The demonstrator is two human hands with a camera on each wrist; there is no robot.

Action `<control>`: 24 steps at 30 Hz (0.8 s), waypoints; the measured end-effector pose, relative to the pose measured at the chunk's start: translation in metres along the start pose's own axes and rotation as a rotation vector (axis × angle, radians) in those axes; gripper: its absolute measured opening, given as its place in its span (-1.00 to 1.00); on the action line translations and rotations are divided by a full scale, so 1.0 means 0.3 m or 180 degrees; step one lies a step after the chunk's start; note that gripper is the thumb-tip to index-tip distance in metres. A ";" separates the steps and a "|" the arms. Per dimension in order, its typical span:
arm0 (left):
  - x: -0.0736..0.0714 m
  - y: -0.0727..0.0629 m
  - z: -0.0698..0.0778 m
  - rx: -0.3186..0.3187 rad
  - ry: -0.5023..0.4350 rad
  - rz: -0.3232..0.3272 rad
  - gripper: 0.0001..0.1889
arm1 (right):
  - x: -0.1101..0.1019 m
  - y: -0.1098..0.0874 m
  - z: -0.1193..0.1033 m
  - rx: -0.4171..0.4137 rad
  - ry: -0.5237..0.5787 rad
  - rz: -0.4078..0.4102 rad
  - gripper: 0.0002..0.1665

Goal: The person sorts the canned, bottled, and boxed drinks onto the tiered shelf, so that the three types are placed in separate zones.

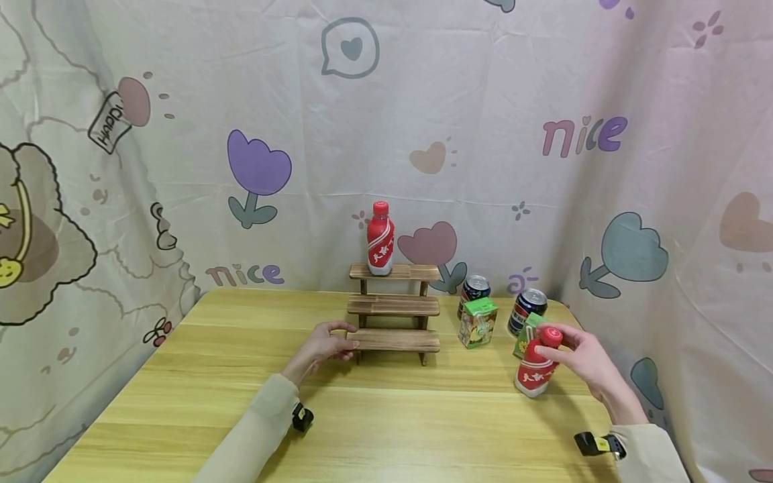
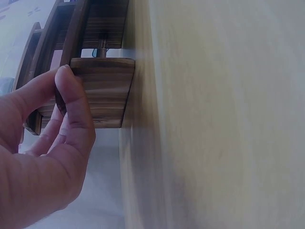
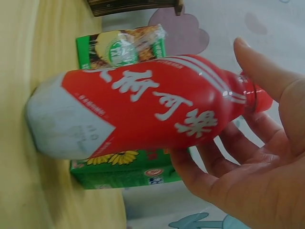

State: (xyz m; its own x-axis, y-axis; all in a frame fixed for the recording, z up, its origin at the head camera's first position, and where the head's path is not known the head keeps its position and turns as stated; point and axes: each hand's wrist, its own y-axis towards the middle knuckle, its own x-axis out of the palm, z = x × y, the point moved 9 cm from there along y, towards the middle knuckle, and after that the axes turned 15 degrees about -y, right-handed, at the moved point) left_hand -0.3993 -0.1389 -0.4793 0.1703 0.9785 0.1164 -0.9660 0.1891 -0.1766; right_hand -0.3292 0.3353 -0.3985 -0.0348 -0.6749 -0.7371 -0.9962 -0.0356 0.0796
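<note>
One o'clock from mid-tabletop [image 1: 386,422], there's a dark can [image 1: 474,290], green-topped carton [image 1: 477,327] just in front! Second can [image 1: 527,312] at two, patterned curtain [image 1: 459,100] at twelve!

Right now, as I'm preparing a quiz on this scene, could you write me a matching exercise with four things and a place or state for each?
1. Left hand
2. Right hand
3. Wooden rack
4. Dark cans

A. Behind the green cartons
B. Brown, three-tiered
C. At the lowest step's left end
D. Holding a red bottle

Pairs: 1-C, 2-D, 3-B, 4-A
</note>
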 end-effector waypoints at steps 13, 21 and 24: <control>-0.001 -0.003 0.007 0.0013 0.0050 0.0021 -0.57 | 0.039 -0.008 0.047 0.0104 -0.0066 -0.0067 -0.20; -0.006 0.000 0.003 -0.0003 0.0050 0.0044 -0.58 | 0.048 -0.007 0.054 0.0149 -0.0040 -0.0107 -0.15; -0.006 0.001 0.001 -0.0019 0.0045 0.0063 -0.58 | 0.054 -0.009 0.053 0.0123 -0.0113 -0.0107 -0.13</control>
State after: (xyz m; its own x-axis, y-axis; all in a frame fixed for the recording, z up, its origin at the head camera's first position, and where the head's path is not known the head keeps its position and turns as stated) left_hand -0.4000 -0.1407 -0.4794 0.1541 0.9831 0.0989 -0.9680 0.1703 -0.1845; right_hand -0.3282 0.3363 -0.4213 -0.0033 -0.6472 -0.7623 -0.9992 -0.0289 0.0289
